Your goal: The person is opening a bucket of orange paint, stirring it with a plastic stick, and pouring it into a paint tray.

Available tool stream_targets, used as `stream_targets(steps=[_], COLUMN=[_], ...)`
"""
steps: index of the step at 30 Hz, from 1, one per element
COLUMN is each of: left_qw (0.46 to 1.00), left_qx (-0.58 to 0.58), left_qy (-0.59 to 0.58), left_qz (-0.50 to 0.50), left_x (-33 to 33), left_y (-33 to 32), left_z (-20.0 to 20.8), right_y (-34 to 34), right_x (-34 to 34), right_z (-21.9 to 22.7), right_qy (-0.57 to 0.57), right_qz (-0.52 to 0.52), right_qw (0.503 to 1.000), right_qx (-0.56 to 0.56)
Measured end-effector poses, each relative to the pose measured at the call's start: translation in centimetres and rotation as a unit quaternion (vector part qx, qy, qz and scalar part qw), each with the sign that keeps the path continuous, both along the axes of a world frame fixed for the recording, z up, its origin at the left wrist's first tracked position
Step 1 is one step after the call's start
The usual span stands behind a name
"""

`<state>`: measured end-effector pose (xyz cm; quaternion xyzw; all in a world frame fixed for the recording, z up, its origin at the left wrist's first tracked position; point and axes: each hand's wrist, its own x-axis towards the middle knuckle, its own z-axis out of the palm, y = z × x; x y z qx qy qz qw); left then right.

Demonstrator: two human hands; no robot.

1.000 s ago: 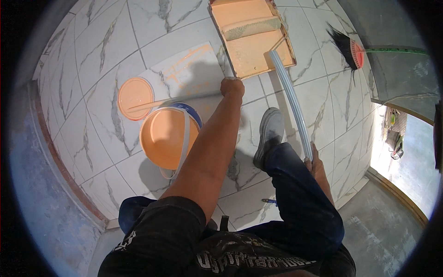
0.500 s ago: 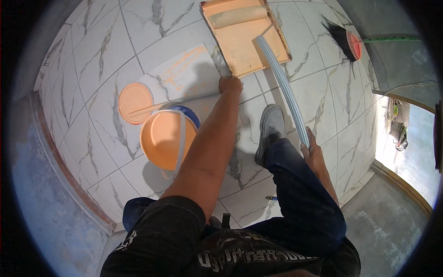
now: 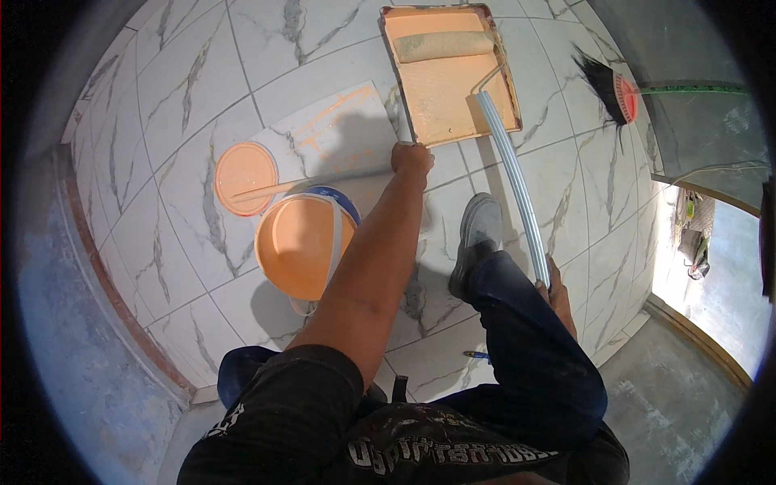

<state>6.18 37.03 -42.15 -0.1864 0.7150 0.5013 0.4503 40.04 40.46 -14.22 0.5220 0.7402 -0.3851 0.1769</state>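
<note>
My left hand point(image 3: 412, 162) is closed at the near left corner of a paint tray point(image 3: 453, 93) coated in peach paint. A paint roller point(image 3: 444, 46) lies across the tray's far end, and its long pale ribbed pole point(image 3: 517, 190) slants down to my right hand point(image 3: 558, 299). That hand is wrapped round the pole's lower end, beside my right knee. Left of my left forearm stands a bucket of peach paint point(image 3: 291, 250). A wooden stick point(image 3: 279, 188) runs from the bucket's round lid point(image 3: 246, 179) toward my left hand; its far end is in shadow.
Under the stick lies a paint-smeared pale sheet point(image 3: 323, 133). A black-bristled broom point(image 3: 618, 93) with a green handle rests at the far right. A small blue pen-like object point(image 3: 477, 355) lies by my right leg. A bright doorway point(image 3: 719, 250) opens at right.
The tray has turned slightly clockwise with my left hand at its corner. The roller and its pole have shifted a little right and nearer. My view has also moved slightly.
</note>
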Motion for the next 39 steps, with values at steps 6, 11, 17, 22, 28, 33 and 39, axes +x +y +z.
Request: stream_targets(steps=[6, 11, 17, 22, 28, 33, 39], left_qw=[0.997, 0.995, 0.976, 0.998, 0.998, 0.989, 0.98], left_qx=[0.025, 0.072, -0.021, 0.057, 0.006, -0.047, 0.13], left_qy=[-0.054, -0.063, 0.078, -0.026, 0.04, 0.047, -0.074], left_qz=[0.046, 0.026, -0.2, 0.012, -0.045, -0.131, 0.128], left_x=[-0.4, -0.6, -0.5, -0.1, 0.2, -0.4, -0.1], left_y=[-0.4, -0.7, -0.6, -0.1, 0.2, -0.4, -0.9], left_z=[3.0, 3.7, -0.5, -3.0, -3.0, 0.0, 4.8], right_y=[-0.4, -0.5, -0.7, -0.9, -0.6, -0.5, -0.4], right_x=[-0.8, -0.4, 0.8, 1.3, 1.3, 1.5, 1.2], right_z=[0.0, -0.4, -0.6, -0.5, -0.7, -0.6, -1.1], right_qy=[-0.001, 0.002, -0.003, -0.004, 0.003, 0.002, 0.01], right_qz=[0.017, 0.024, 0.027, 0.03, 0.03, 0.032, 0.033], right_qw=[1.0, 1.0, 1.0, 1.0, 1.0, 0.999, 0.999], right_qx=[-0.004, 0.0, 0.002, 0.002, -0.002, -0.002, -0.008])
